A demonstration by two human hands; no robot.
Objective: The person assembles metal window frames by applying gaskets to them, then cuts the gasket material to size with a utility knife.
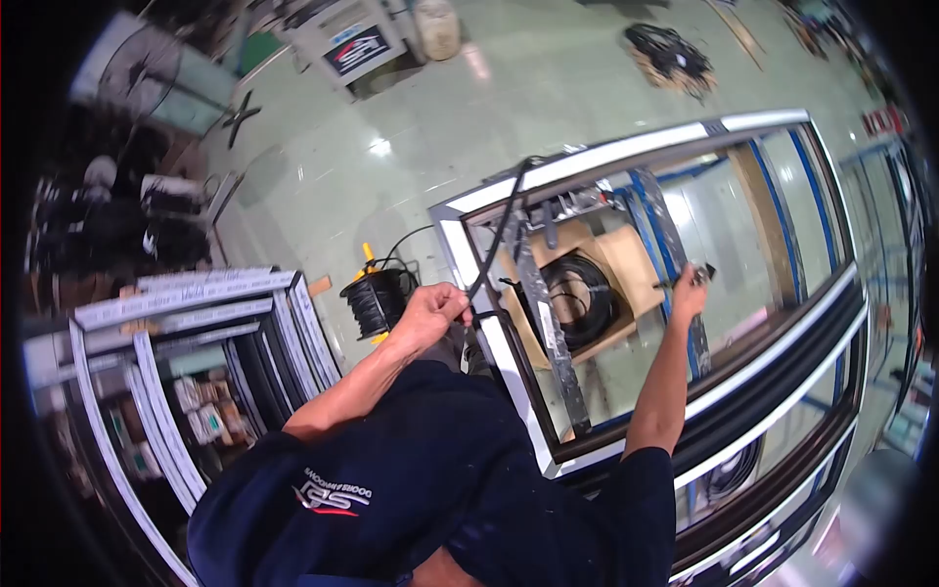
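Note:
My left hand (435, 315) is closed, its thumb and fingers pinching a black rubber strip (502, 230) at the left side of a white-and-dark window frame (515, 377). The strip runs up from my fingers across the frame's corner to its far side. Over the frame's opening, beside a dark support bar (665, 220), my right hand (692, 290) is closed around a small dark hand tool (706, 273). The tool's exact kind is unclear. Below the frame lies an open cardboard box (631, 256) with a coil of black strip (587, 318) inside.
A black reel with yellow parts (377, 301) stands on the floor by my left forearm. Wrapped frames (186, 308) lean at the left. A floor fan (142, 73) and a white machine (347, 44) stand farther off. More black coils (670, 57) lie on the floor ahead.

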